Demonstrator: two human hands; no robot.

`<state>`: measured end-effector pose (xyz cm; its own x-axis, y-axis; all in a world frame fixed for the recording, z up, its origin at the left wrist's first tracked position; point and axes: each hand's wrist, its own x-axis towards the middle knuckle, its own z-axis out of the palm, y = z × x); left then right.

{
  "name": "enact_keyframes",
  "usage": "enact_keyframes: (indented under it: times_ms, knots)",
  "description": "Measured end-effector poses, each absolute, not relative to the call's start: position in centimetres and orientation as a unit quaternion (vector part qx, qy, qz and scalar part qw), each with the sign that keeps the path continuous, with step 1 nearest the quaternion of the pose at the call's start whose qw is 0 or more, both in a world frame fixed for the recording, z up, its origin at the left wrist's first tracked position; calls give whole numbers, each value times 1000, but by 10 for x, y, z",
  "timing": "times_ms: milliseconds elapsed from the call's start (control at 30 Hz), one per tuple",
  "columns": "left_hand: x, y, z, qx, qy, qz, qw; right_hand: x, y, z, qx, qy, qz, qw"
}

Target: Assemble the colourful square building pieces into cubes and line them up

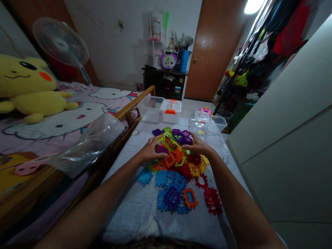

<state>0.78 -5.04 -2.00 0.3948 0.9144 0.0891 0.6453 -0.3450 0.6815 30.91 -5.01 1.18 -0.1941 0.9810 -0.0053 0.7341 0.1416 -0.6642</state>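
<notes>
A heap of toothed plastic building pieces lies on the pale cloth, sorted loosely by colour. My left hand (151, 150) rests against the heap's left side, thumb and fingers apart, around a purple piece (162, 149). Opposite it, my right hand (199, 145) curves at the right side, thumb spread from the fingers, touching dark purple pieces (185, 138). Between the hands are lime-green and orange pieces (169, 160). Closer to me lie blue pieces (162, 178), an orange frame piece (190, 198) and red pieces (213, 200). Yellow pieces (194, 169) sit below my right hand.
Clear plastic boxes (150, 110) stand along the far edge, one with an orange-handled lid (171, 110). To the left, a wooden rail (132, 105) borders a bed with a plastic bag (90, 145) and a yellow plush toy (33, 90). A white cabinet (285, 138) flanks the right.
</notes>
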Motion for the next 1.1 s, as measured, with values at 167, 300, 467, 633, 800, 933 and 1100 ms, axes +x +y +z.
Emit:
enact_keyframes:
  times_ms: [167,300,467,633,800,933,1100]
  knots:
    - [22,-53,-23,823,443,220,281,291,-39,-5,-547,-736,335,216]
    - [27,-58,-24,820,415,264,293,278,-54,-11,-500,-735,359,285]
    - [31,-58,-20,801,379,327,329,268,-65,-10,-479,-693,398,364]
    - [42,-58,-9,755,362,381,391,264,-69,-5,-432,-640,451,448]
    - [45,-53,2,701,372,382,474,278,-78,4,-452,-567,490,484]
    - [29,-40,4,711,400,365,448,302,-86,10,-538,-545,459,450]
    - [12,-15,5,785,442,264,344,330,-89,23,-577,-625,416,321]
